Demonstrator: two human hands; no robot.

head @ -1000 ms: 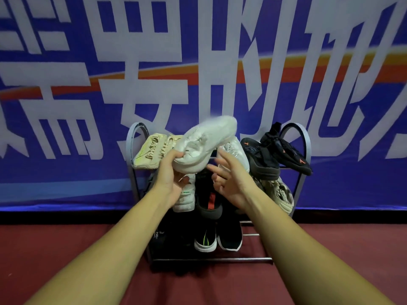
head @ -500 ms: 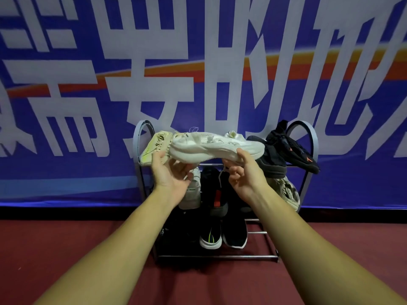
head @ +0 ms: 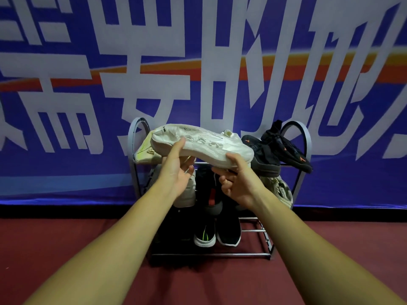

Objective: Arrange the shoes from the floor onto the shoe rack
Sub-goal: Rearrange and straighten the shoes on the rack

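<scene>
Cream mesh: the white sneaker is held sideways in front of the shoe rack's top tier, not yet set down. It is grasped by the left hand at one end, thumb on its upper side, and by the right hand at the other. Judged risk: the black shoes, overhanging the rack's right end, could be nudged off by that end. A yellowish shoe crowds the rack's left end. Open room is judged only at the rack's top centre, hidden behind the sneaker.
</scene>
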